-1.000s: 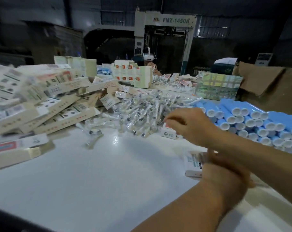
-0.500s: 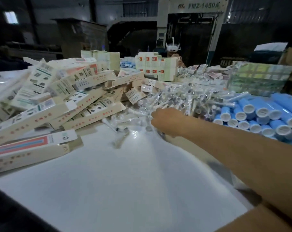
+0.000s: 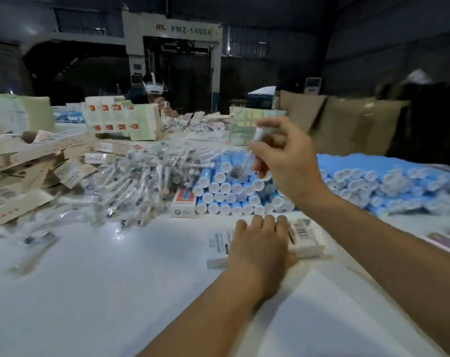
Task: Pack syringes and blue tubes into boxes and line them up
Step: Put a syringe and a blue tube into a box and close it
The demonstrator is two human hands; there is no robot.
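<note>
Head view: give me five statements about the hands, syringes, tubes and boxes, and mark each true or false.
1. The right hand holds a wrapped syringe up off the table. True.
2. The left hand lifts a blue tube. False: it rests on a white box lying flat on the table.
3. The blue tubes are stacked with their white caps facing the camera. True.
4. The syringe pile lies right of the blue tubes. False: it lies left of them.
5. A small box sits between the syringe pile and the tubes. True.
</note>
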